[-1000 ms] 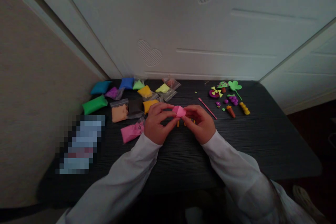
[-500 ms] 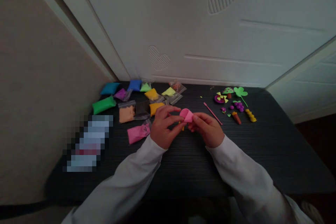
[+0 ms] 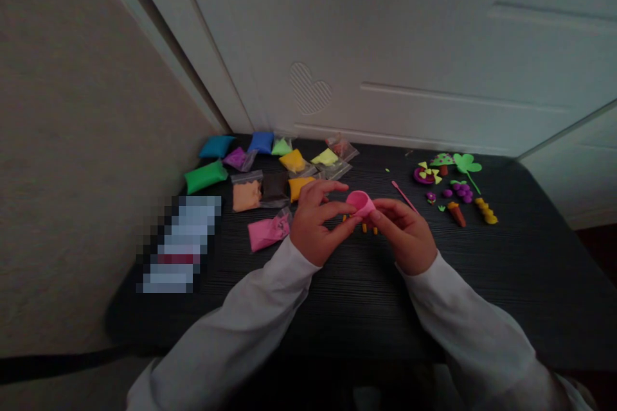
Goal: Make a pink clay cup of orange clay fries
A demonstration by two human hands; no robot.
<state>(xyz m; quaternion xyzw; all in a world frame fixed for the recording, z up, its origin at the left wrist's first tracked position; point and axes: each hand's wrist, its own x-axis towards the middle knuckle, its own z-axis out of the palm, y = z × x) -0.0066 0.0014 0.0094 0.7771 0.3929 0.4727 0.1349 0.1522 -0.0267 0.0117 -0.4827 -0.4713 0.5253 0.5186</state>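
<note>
Between my two hands is a small pink clay cup, hollow and opening upward, held just above the dark table. My left hand pinches its left side with thumb and a finger, the index finger stretched out above. At the right side my right hand grips the wall between thumb and fingers. Short orange-yellow clay sticks lie on the table below the cup, partly hidden by the hands. A pink modelling tool rests just beyond my right hand.
Bags of coloured clay lie at the left, among them a pink one, a green one and a black one. A blurred-out flat object lies front left. Small clay figures, such as purple grapes and a green clover, stand right.
The view has shifted, so the table's things appear further right. The pink cup has tipped so its opening shows more from above, and more orange-yellow sticks have come into sight beneath it.
</note>
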